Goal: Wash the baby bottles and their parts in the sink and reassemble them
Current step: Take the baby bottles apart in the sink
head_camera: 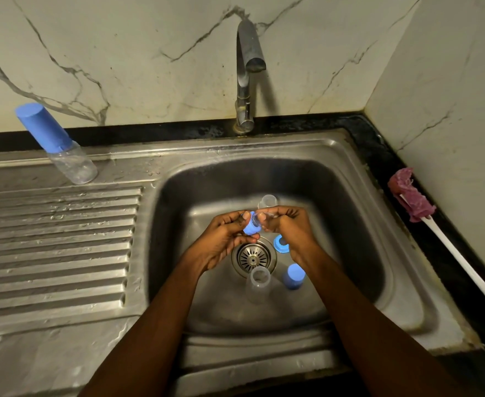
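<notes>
Both hands are clamped on one small part, held between them above the basin of the sink (178,202). Left hand (222,239) pinches a blue collar (248,228) w/ thumb on top and fingers curled under. Right hand (287,229) grips the same piece from the other side, thumb tip touching its clear upper bit. Collar is bright blue and round w/ a pale see-through part on top; too small to tell if that's the teat.

Other parts lie in the basin:
- clear bottle body (257,282), open mouth up, just in front of the drain (253,256)
- 2nd clear bottle body (267,201), just behind the hands
- blue ring (278,244), flat, right of drain, partly under right wrist
- blue cap (292,277), on its side, near the front bottle

One assembled bottle (61,147), clear base w/ tall blue cap on, stands on the drainboard (58,239), back left. Tap (247,67) is above the basin. Brush (413,196) w/ maroon head and white handle lies on the right counter.
</notes>
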